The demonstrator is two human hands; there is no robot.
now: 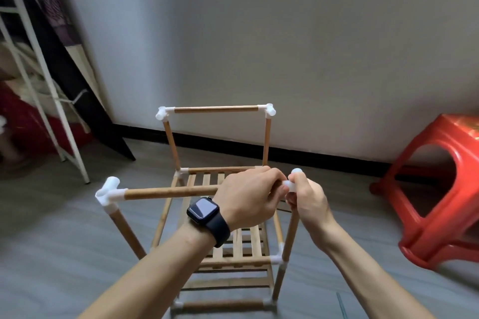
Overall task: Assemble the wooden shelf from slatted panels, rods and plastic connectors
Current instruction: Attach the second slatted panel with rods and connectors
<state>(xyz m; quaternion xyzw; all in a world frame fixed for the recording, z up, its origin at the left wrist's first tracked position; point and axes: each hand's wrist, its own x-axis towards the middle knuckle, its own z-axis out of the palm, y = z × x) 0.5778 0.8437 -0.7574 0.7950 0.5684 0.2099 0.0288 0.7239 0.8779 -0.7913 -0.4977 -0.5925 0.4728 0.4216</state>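
Grey floor, white wall, red stool on the right. Half-built shelf stands on the floor; left hand curled round its top front rod, right hand clamped on the white corner connector.

Shelf frame on the floor before the wall — stool right, rack left.

Soft even daylight, faint shadows; left edge blurred, wide-angle bending (glare on red stool).
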